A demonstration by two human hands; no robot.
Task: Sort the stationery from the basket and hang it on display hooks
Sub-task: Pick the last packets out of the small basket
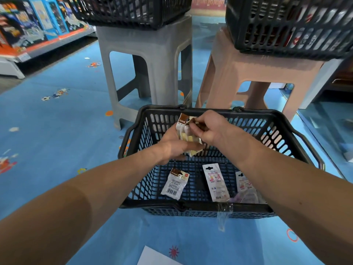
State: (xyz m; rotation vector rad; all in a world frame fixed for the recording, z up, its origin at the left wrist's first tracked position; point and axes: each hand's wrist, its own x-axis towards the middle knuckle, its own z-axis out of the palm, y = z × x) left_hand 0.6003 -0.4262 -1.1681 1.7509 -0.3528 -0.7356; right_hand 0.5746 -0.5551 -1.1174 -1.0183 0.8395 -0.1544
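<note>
A black plastic basket [225,206] sits on the blue floor in front of me. Over it, my left hand [172,143] holds a small stack of brown-topped packets [186,129] with pale yellow contents. My right hand [207,127] pinches the top edge of the same stack. On the basket floor lie one more brown-topped packet [174,183], back side up with a barcode, and two long white packets with pink print [215,181] [243,183]. My right forearm covers part of the rightmost one.
A grey stool [149,54] and a pink stool [248,73] stand just behind the basket, each carrying another black basket [133,14] [286,33]. A store shelf with boxed goods [28,25] runs along the left. A white sheet [154,258] lies at the bottom edge.
</note>
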